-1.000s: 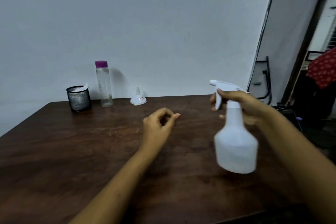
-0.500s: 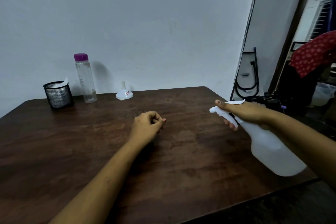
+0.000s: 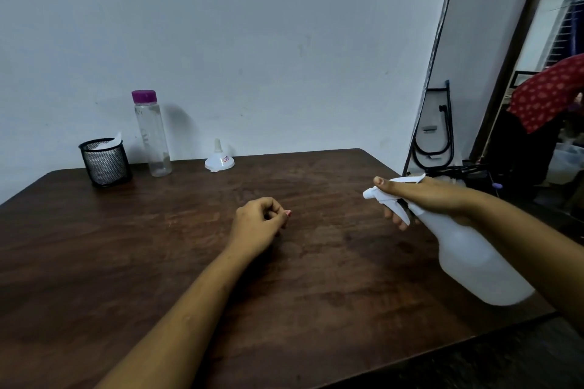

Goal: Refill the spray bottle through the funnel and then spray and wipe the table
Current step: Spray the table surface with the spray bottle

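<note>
Dark brown wood formed the counter [image 3: 126,246], which stood against a pale wall. At its right side the right hand [image 3: 426,196] held the white spray bottle [image 3: 474,249] by the neck and sprayer head. The bottle was strongly tilted: its nozzle pointed to the left, and its wide base lay toward the near right corner of the counter. It seemed lifted, but I cannot tell for sure whether the base touched the wood. One finger lay straight along the top of the sprayer head, and the other fingers [image 3: 393,218] were curled under it, around the trigger.

The left hand [image 3: 256,224] was near the middle of the counter, well apart from the bottle. Its fingers were curled into a loose fist with the thumb tip against them, and nothing was visible inside it.

Along the far edge, by the wall, stood three things. A black mesh cup [image 3: 105,163] with something white in it was at the far left. Just beside it, to the right, stood a clear bottle [image 3: 151,136] with a purple cap. The small white funnel [image 3: 219,159] rested wide end down, spout up, further right.
</note>
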The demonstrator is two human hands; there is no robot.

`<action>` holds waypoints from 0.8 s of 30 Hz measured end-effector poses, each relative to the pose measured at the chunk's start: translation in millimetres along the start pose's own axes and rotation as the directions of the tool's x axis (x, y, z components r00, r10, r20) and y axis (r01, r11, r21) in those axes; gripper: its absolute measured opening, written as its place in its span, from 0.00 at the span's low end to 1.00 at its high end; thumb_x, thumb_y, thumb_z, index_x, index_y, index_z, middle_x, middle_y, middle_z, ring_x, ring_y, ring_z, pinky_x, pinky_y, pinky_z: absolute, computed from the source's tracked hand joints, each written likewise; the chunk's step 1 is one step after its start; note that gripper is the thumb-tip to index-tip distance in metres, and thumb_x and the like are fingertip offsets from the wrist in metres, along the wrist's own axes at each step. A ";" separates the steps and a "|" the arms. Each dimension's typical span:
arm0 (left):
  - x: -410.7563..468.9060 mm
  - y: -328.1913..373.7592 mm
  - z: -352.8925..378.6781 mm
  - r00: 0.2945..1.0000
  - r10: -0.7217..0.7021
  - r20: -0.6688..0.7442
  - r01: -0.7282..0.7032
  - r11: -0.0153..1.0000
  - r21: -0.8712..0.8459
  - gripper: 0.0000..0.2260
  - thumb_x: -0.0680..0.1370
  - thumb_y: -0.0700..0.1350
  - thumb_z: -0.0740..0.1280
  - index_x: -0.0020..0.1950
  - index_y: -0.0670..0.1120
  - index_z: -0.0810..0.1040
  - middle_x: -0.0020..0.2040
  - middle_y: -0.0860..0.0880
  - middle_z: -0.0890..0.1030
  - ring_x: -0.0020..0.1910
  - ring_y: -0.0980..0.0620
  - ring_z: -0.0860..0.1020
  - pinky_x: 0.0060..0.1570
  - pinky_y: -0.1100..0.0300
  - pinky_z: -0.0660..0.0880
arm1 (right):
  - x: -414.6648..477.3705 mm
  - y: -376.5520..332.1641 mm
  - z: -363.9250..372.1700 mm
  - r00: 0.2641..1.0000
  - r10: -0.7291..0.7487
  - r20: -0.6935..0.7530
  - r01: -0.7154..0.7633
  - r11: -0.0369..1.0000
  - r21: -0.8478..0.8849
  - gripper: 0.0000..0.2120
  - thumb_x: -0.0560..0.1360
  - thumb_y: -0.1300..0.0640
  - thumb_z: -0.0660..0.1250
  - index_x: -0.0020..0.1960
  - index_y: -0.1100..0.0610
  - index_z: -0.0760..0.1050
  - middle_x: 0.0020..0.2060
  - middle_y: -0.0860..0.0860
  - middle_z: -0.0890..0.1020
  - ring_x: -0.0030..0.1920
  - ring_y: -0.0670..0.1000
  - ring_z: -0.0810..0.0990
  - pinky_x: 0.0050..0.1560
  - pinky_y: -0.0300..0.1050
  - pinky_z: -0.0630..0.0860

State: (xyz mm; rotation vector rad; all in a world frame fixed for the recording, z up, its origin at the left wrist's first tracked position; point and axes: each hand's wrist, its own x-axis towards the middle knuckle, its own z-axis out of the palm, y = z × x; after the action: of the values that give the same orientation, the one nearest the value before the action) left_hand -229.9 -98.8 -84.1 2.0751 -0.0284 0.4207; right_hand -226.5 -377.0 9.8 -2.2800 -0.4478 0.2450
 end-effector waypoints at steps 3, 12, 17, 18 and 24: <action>-0.5 -0.4 0.5 1.000 0.004 0.006 -0.004 1.000 -0.003 0.09 0.73 0.45 0.71 0.34 0.45 0.77 0.31 0.50 0.82 0.35 0.47 0.82 0.43 0.48 0.80 | 2.0 2.4 1.1 0.998 -0.047 -0.045 0.047 0.999 -0.005 0.19 0.72 0.34 0.56 0.49 0.40 0.81 0.36 0.54 0.81 0.33 0.43 0.80 0.35 0.36 0.77; -2.2 0.6 1.4 1.000 0.014 0.009 -0.014 1.000 -0.012 0.09 0.73 0.44 0.71 0.33 0.47 0.77 0.31 0.48 0.83 0.36 0.44 0.82 0.43 0.48 0.79 | 1.8 -1.1 -1.0 0.999 -0.037 -0.022 0.039 0.996 0.083 0.20 0.71 0.34 0.57 0.46 0.46 0.81 0.38 0.53 0.85 0.39 0.51 0.85 0.37 0.39 0.79; -3.5 1.6 1.2 1.000 0.012 0.008 -0.011 1.000 -0.014 0.09 0.74 0.44 0.70 0.34 0.46 0.77 0.32 0.48 0.83 0.36 0.44 0.82 0.43 0.49 0.79 | 2.5 -2.8 4.2 0.998 -0.051 -0.026 0.052 0.998 0.035 0.22 0.71 0.34 0.55 0.51 0.45 0.79 0.35 0.48 0.85 0.39 0.46 0.84 0.38 0.36 0.79; -3.7 2.0 1.3 1.000 0.010 0.008 -0.010 1.000 -0.017 0.09 0.74 0.44 0.70 0.34 0.46 0.77 0.32 0.48 0.83 0.36 0.44 0.82 0.43 0.49 0.79 | 2.5 -2.9 4.2 0.999 -0.046 -0.028 0.047 0.998 0.042 0.23 0.70 0.34 0.55 0.54 0.45 0.79 0.37 0.49 0.84 0.40 0.46 0.84 0.39 0.36 0.79; -6.1 5.8 2.8 1.000 0.010 0.020 -0.010 1.000 -0.029 0.09 0.74 0.44 0.70 0.33 0.47 0.77 0.32 0.47 0.83 0.36 0.45 0.82 0.44 0.49 0.79 | 2.7 -2.0 3.6 0.998 -0.050 -0.043 0.053 0.996 0.070 0.27 0.69 0.34 0.57 0.55 0.52 0.80 0.37 0.52 0.84 0.41 0.50 0.84 0.42 0.40 0.82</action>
State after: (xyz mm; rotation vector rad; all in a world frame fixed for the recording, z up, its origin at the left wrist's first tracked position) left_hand -235.9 -105.1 -82.5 2.0514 -0.0563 0.4038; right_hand -225.7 -372.3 8.7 -2.1969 -0.4689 0.1851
